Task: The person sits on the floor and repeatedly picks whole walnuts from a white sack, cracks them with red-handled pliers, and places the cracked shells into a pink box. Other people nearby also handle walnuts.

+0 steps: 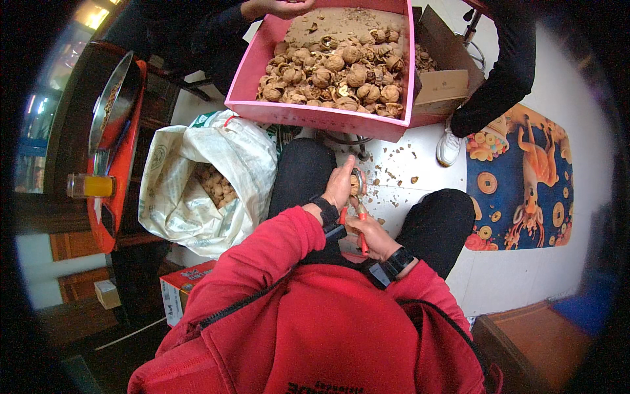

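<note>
My right hand (372, 235) grips the red handles of a plier-type nutcracker (363, 216) between my knees. A walnut (354, 184) sits in its round metal jaws. My left hand (339, 186) is at the jaws, its thumb along the near side and fingertips showing beyond them, steadying the walnut; the palm side is hidden. Ahead of my hands, a pink box (315, 114) holds many cracked walnuts (334, 63) and shell pieces. To my left stands an open white woven sack (167, 172) with whole walnuts (216, 187) inside.
Shell fragments (393, 175) litter the white floor. A cardboard box (443, 88) stands right of the pink one. Another person's hand (280, 7) and a white shoe (449, 147) are nearby. On the left, a red stool (129, 172) bears a metal bowl (109, 106) and an orange drink (98, 186).
</note>
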The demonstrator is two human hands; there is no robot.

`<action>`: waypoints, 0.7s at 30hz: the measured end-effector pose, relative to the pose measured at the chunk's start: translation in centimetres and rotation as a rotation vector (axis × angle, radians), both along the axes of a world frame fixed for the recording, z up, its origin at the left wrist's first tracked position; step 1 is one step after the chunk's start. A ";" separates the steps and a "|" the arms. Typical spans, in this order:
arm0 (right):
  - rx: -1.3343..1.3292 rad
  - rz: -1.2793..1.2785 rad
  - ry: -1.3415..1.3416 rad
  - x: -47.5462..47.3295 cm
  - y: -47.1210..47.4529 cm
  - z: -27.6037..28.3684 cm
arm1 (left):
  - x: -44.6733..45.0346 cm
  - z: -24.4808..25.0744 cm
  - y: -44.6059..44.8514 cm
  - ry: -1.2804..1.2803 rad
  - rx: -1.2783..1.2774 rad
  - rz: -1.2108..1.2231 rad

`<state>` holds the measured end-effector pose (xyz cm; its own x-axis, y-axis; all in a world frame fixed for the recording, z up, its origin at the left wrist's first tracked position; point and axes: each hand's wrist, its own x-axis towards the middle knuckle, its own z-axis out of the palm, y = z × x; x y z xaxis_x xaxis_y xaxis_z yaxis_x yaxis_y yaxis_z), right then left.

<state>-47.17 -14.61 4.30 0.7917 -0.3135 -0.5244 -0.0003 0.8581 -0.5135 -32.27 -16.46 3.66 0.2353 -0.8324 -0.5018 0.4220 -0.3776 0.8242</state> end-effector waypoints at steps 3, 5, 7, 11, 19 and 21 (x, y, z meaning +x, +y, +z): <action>0.133 -0.007 0.110 0.3 0.1 -0.5 | -0.1 -0.1 -0.2 0.050 0.058 -0.022; 0.023 -0.047 0.054 0.3 0.6 -0.6 | -0.3 -0.3 -0.4 0.132 0.089 -0.008; -0.089 -0.033 0.103 0.2 0.8 -0.6 | -0.3 -0.5 -0.3 0.143 0.031 -0.018; -0.187 0.004 0.156 0.1 1.1 0.0 | -0.4 -0.9 -0.3 0.192 0.012 -0.047; -0.005 0.098 -0.011 -0.9 -0.9 1.2 | -0.2 -0.4 -0.5 0.433 0.149 0.049; -0.027 0.120 -0.041 -1.2 -1.2 1.4 | -0.1 -0.3 -0.5 0.478 0.129 0.015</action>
